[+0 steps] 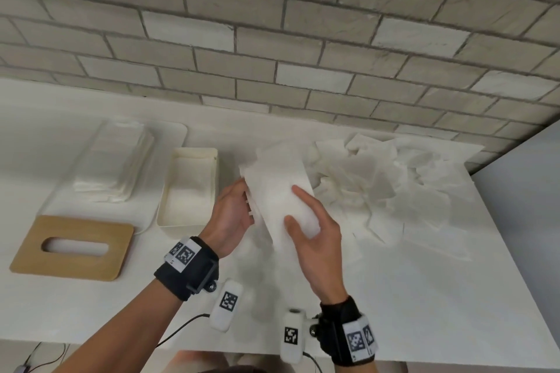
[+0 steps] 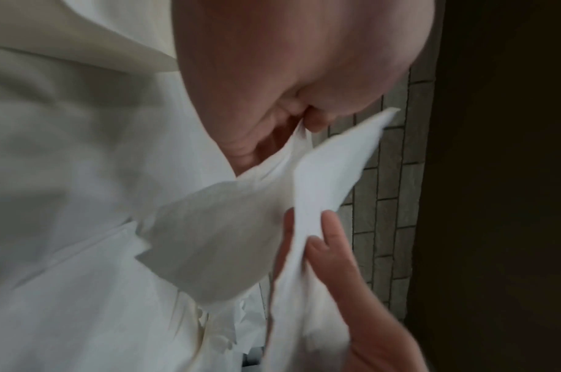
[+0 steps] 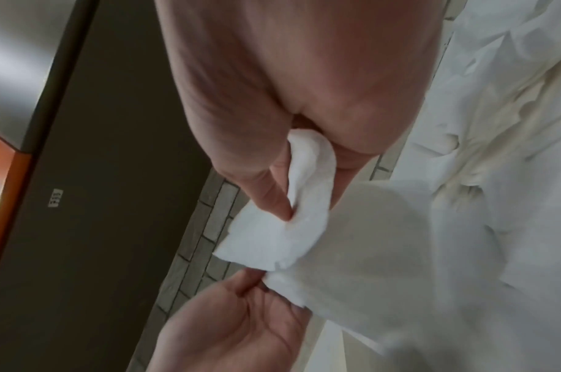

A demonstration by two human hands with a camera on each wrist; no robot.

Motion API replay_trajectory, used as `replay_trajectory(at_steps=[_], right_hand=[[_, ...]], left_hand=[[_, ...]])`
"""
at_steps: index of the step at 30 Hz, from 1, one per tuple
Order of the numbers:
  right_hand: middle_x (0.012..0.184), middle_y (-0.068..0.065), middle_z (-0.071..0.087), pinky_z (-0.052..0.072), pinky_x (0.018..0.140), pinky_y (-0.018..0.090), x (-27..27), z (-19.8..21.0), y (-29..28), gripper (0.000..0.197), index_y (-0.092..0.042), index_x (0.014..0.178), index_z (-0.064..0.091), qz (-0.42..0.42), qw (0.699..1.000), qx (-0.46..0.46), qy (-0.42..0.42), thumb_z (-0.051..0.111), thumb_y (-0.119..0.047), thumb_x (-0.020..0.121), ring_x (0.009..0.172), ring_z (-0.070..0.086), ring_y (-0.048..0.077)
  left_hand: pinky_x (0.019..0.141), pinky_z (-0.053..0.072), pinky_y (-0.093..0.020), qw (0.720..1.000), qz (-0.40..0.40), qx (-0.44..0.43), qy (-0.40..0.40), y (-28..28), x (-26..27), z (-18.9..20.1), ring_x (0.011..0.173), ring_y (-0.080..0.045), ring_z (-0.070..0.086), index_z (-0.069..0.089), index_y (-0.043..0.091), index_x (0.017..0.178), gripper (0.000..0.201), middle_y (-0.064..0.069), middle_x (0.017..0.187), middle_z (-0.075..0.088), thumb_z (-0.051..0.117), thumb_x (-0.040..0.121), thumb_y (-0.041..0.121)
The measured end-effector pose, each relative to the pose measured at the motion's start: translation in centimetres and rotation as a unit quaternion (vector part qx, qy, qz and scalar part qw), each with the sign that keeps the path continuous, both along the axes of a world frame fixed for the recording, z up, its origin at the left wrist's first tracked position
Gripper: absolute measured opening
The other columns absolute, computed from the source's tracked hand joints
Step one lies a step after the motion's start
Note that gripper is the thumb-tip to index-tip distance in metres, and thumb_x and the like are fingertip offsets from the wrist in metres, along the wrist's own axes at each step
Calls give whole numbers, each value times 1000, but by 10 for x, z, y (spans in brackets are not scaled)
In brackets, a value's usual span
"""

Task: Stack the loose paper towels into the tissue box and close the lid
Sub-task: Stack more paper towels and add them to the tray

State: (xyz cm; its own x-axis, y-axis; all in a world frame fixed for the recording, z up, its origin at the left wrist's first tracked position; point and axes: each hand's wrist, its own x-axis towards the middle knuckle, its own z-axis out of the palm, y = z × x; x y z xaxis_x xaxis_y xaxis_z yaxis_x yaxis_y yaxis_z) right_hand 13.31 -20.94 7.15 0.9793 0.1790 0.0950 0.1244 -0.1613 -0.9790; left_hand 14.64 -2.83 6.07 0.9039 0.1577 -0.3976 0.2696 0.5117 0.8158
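A folded white paper towel point(image 1: 272, 188) is held up over the counter between both hands. My left hand point(image 1: 246, 197) pinches its left edge, and the pinch shows close up in the left wrist view point(image 2: 304, 123). My right hand point(image 1: 291, 204) grips the towel's near right end, thumb and forefinger on top, the other fingers hidden beneath; thumb and finger pinch it in the right wrist view point(image 3: 290, 201). The cream tissue box point(image 1: 212, 188) stands open just left of the hands. Its wooden lid point(image 1: 72, 247) with an oval slot lies flat at the front left.
A heap of loose white paper towels point(image 1: 378, 179) covers the counter's right side up to the brick wall. A plastic-wrapped pack of towels point(image 1: 115, 160) lies at the back left. Two white tagged devices point(image 1: 226, 303) hang by the wrists near the counter's front edge point(image 1: 121, 345).
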Motion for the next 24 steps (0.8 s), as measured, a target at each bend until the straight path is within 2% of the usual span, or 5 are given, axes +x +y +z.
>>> replay_trajectory(at_steps=[6,11,14,20,24], right_hand=[[144,-21,62,42,115,16,-10,-9,40,49,-36,141,66,-19,999,-27,-16,74,-11,100,139,55,1],[129,-18,65,54,97,19,-10,-3,75,52,-42,138,59,-62,998,-13,-16,82,-23,95,123,64,7],[114,-11,74,63,78,29,-1,5,99,56,-40,134,56,-133,990,44,29,89,-31,89,94,77,15],[88,-10,80,57,74,22,22,12,139,22,-21,96,73,-149,988,45,10,92,-27,86,80,76,9],[68,-4,71,51,68,20,24,12,152,28,-14,77,70,-135,989,63,21,90,-29,88,65,65,10]], left_hand=[[112,49,-47,996,-8,-66,-51,24,-5,13,132,-27,67,63,19,146,60,-10,140,71,33,112,59],[93,60,-46,990,54,103,-77,54,-11,7,114,-33,75,72,13,126,24,-9,118,80,67,105,24],[87,63,-45,980,55,171,-89,74,-16,8,106,-27,78,75,16,120,20,-4,112,82,73,101,21],[91,64,-50,971,44,217,-94,109,-26,16,102,-21,80,76,21,118,27,1,110,82,82,92,21],[93,63,-53,969,61,226,-85,132,-27,20,100,-23,80,78,18,115,19,0,107,83,76,98,27]])
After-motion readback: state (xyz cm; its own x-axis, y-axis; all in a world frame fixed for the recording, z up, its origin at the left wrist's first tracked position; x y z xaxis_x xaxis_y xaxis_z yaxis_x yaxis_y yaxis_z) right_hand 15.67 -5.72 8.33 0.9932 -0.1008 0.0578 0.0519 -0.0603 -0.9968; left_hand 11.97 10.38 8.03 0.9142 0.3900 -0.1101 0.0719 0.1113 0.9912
